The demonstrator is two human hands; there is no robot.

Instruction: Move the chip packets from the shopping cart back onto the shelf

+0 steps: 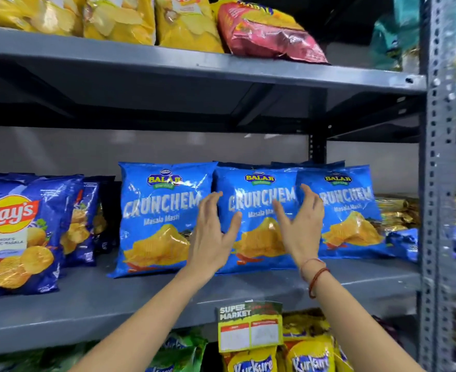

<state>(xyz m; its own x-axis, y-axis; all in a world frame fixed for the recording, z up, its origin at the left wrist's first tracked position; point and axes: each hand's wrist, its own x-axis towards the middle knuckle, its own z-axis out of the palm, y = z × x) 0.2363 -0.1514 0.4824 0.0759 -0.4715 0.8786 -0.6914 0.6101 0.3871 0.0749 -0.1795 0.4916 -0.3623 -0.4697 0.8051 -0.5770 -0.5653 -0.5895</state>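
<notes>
Three blue packets read "BALAJI CRUNCHEM Masala Masti": the middle packet [259, 210] between the grips, the left packet [159, 210] and right packet [350, 208] just outside them. Far left, the Lay's packet [15, 232] reads "India's Magic Masala". Below, a shelf tag [249, 327] reads "SUPER MARKET" above Kurkure packets [310, 358].

Three light-blue Crunchem packets [259, 218] stand in front along the middle shelf [141, 299], with dark-blue Lay's packets [17, 237] toward its left edge, at least three visible. Four packets line the shelf above: three yellow bags [119, 20] and one red packet [269, 33]. One price tag [249, 327] hangs at the front edge.
</notes>
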